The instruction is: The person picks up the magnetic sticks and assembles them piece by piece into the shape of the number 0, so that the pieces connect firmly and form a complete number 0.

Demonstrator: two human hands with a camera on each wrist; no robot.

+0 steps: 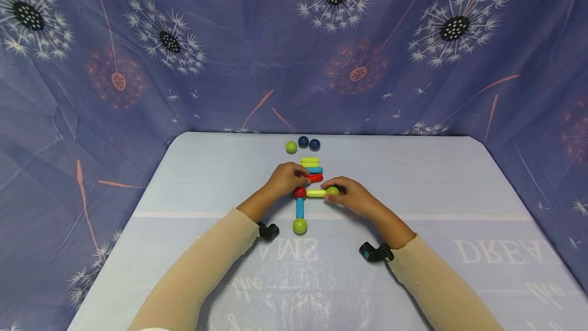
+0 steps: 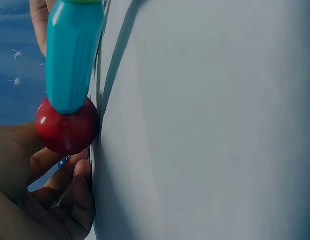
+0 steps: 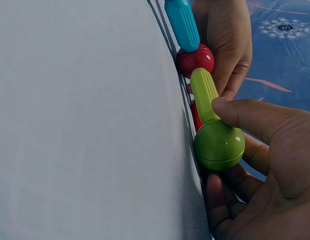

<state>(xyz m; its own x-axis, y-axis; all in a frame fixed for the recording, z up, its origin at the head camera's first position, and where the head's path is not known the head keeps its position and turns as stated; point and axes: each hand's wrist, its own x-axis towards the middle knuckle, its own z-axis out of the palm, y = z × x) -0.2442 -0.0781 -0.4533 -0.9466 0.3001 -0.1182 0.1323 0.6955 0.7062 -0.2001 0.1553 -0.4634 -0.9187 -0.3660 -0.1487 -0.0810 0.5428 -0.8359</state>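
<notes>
My left hand (image 1: 286,179) pinches the left end of a red rod (image 1: 315,178), just behind a red ball (image 1: 300,193). My right hand (image 1: 352,195) holds a green ball (image 3: 219,145) between thumb and fingers. A yellow-green rod (image 1: 316,193) joins that ball to the red ball. From the red ball a blue rod (image 1: 300,208) runs toward me to another green ball (image 1: 300,226). In the left wrist view, the red ball (image 2: 67,126) and blue rod (image 2: 73,55) partly cover the left fingers, and the red rod is hidden.
Beyond the left hand lie another blue rod (image 1: 314,170) and yellow-green rods (image 1: 310,162). Near the far table edge sit a green ball (image 1: 291,147) and two dark blue balls (image 1: 309,143). A patterned cloth (image 1: 257,65) hangs behind the white table (image 1: 413,178).
</notes>
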